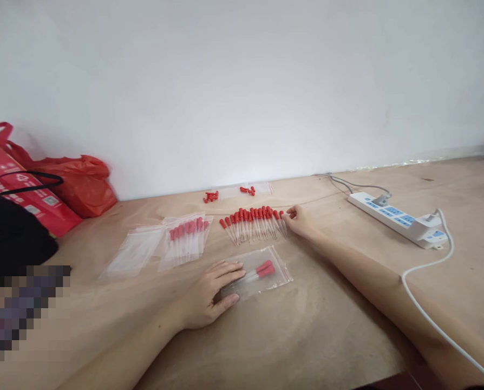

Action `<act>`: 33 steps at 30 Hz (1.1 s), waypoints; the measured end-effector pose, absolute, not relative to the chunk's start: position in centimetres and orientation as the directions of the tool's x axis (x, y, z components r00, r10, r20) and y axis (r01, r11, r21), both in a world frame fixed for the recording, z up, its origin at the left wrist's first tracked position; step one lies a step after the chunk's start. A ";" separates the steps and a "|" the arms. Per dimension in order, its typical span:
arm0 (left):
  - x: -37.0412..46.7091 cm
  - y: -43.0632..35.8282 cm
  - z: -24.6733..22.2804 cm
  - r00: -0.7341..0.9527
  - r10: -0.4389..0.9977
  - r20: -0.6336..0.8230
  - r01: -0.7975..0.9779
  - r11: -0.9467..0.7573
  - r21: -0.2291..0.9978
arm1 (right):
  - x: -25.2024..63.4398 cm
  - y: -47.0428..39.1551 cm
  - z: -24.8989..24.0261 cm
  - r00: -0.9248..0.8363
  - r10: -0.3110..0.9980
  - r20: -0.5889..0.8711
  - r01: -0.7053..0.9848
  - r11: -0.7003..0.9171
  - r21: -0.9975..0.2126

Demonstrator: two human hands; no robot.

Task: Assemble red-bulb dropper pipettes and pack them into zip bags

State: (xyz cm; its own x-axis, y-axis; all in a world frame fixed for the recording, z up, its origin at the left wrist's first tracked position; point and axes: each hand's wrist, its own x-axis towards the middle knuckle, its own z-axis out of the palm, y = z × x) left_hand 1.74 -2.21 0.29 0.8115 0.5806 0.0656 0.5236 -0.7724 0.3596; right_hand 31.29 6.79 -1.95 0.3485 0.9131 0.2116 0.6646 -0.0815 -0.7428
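My left hand (209, 292) lies with its fingers spread and thumb apart on the left end of a clear zip bag (280, 273). Inside that bag are a few glass droppers with red rubber bulbs (265, 268). My right hand (301, 221) reaches to the right end of a row of loose droppers (252, 222), its fingers pinched at the red bulb of the end dropper (281, 215). The row lies with bulbs toward the wall and glass tips toward me.
Filled dropper bags (187, 238) overlap flat bags (134, 249) on the left. Loose red bulbs (211, 196) and another clear bag (229, 192) lie by the wall. A power strip (396, 216) with a white cable (418, 311) is right; red bags (77, 179) stand left.
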 end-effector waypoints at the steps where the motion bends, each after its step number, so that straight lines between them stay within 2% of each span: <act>1: 1.7 -2.2 0.3 0.811 0.581 0.065 0.524 -0.772 0.360 | 31.5 7.8 -1.9 0.378 0.904 0.198 0.662 -0.114 -0.741; 6: 1.8 -2.2 0.4 0.811 0.583 0.058 0.521 -0.763 0.382 | 31.5 10.5 -2.0 0.411 0.908 0.086 0.607 -0.202 -0.769; 10: 1.8 -2.3 0.6 0.810 0.583 0.063 0.515 -0.758 0.400 | 31.8 10.5 -1.9 0.412 0.911 0.009 0.483 -0.210 -0.850; 14: 1.8 -2.3 0.5 0.809 0.584 0.061 0.517 -0.758 0.399 | 32.6 8.8 -1.2 0.374 0.927 -0.013 0.279 -0.126 -0.952; 18: 1.7 -2.1 0.2 0.807 0.586 0.075 0.520 -0.765 0.379 | 32.7 5.1 -1.3 0.373 0.927 0.035 0.086 0.003 -0.996; 20: 1.7 -2.1 0.2 0.805 0.588 0.076 0.524 -0.766 0.374 | 32.3 3.1 -1.6 0.394 0.918 0.043 -0.111 0.094 -0.989; 22: 1.7 -2.2 0.3 0.802 0.592 0.075 0.529 -0.763 0.371 | 31.7 1.5 -2.0 0.388 0.921 0.027 -0.199 0.112 -0.974; 28: 1.9 -2.3 0.8 0.806 0.590 0.043 0.535 -0.758 0.373 | 29.9 -0.1 -2.1 0.356 0.932 -0.066 -0.275 0.037 -0.961; 33: 2.0 -2.5 0.8 0.778 0.621 0.088 0.546 -0.740 0.393 | 28.1 -1.0 -2.0 0.275 0.954 -0.123 -0.385 -0.008 -0.923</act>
State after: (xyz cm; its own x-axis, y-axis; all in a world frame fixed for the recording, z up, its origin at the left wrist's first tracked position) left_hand 2.01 -2.50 0.78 0.7784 0.6215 0.0883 0.5460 -0.7397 0.3934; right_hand 28.09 -0.98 -2.02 0.2750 0.9536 -0.1227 -0.3846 -0.0079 -0.9231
